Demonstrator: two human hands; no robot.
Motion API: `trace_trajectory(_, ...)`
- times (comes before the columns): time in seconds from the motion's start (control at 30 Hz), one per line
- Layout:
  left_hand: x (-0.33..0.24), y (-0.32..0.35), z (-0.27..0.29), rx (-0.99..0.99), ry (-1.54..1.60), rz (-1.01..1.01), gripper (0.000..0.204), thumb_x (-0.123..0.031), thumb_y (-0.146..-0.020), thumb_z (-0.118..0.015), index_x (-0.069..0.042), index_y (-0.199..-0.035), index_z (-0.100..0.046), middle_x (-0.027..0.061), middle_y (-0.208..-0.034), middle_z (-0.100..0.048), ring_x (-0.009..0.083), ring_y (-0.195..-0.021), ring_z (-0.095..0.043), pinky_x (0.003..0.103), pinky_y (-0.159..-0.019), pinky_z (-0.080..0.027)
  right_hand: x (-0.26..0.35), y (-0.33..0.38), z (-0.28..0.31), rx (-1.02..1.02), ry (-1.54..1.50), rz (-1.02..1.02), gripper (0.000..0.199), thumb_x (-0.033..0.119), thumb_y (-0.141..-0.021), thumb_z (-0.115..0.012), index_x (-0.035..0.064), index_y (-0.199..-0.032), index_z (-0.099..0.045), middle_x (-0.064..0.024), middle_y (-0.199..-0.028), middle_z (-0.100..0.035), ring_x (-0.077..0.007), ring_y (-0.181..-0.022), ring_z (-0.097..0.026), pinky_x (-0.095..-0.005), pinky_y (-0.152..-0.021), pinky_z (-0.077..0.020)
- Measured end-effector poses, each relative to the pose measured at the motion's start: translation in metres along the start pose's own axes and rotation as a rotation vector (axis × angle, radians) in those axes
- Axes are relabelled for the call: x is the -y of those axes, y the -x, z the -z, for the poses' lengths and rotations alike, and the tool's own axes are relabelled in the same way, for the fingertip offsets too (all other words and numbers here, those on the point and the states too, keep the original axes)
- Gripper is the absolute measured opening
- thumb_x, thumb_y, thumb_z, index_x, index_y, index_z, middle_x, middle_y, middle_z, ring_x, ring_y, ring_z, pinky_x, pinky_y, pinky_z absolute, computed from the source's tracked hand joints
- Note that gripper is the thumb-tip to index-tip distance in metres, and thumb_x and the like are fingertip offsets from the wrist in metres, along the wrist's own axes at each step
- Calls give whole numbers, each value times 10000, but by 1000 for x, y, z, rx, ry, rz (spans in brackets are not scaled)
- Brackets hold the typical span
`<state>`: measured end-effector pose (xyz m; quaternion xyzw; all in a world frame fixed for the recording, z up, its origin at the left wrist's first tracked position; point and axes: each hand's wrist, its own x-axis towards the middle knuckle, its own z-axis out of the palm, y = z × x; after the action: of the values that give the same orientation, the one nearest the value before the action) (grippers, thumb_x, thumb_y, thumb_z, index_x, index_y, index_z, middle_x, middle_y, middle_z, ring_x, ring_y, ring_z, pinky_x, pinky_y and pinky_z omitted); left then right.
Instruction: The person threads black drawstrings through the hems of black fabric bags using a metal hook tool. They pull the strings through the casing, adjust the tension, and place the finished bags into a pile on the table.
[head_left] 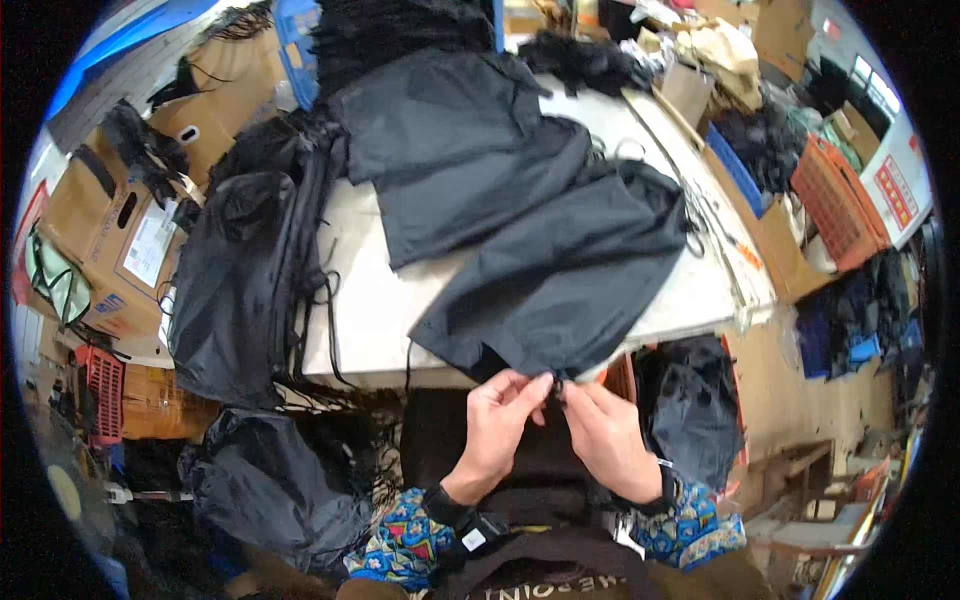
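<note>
A black drawstring bag [560,270] lies flat across the near part of the white table [370,300], its near edge hanging at the table's front. My left hand [497,425] pinches the bag's near corner between thumb and fingertips. Close beside it, my right hand [607,435] is closed in a pinch on the same spot. Whether cord or folded cloth sits between the fingertips is too small to tell. More black bags [450,140] lie overlapping behind this one. Thin black cord loops [693,240] stick out at its far right end.
A stack of black bags [235,270] with dangling cords hangs over the table's left side. Cardboard boxes [120,240] stand at the left. To the right are an orange crate [840,205] and a blue bin [735,165]. Black bags [685,410] fill a container below the table's right front.
</note>
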<state>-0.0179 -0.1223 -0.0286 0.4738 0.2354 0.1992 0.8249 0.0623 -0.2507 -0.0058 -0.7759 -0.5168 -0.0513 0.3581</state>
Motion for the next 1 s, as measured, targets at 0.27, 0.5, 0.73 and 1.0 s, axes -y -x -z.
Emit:
trace_trajectory(0.27,-22,-8,-3,91,-133,62,195,-166,-863,-662,20,-812,-633,65,-680,-619,95,-542,-543,217,-491,-421,-15,15,77,141,-49,-227,141,-20,-794,-625,3,-928,-661,-149,-669,-565,-288,-602,-590,-335,-538,-454)
trace_trajectory(0.5,-47,-8,20,-199,184,-203,251,-215,-919,-595,-48,-736,-555,33,-611,-563,93,-509,-543,225,-459,-440,10,10,56,264,-247,-221,192,44,-831,-626,4,-1018,-631,-135,-725,-620,-240,-623,-612,-310,-555,-469)
trace_trajectory(0.73,-49,4,12,1,-203,-160,356,-327,-929,-571,-32,-729,-579,32,-555,-559,94,-493,-548,220,-450,-418,3,21,81,453,-647,-508,163,99,-920,-555,-24,-988,-637,-29,-689,-609,-75,-562,-517,-207,-522,-408)
trace_trajectory(1.0,-52,17,6,31,-310,-175,393,-301,-948,-547,-36,-658,-558,-16,-519,-491,40,-473,-440,200,-439,-344,18,-2,47,484,-892,-582,210,157,-960,-520,-8,-900,-636,26,-710,-568,-30,-608,-454,-182,-557,-364)
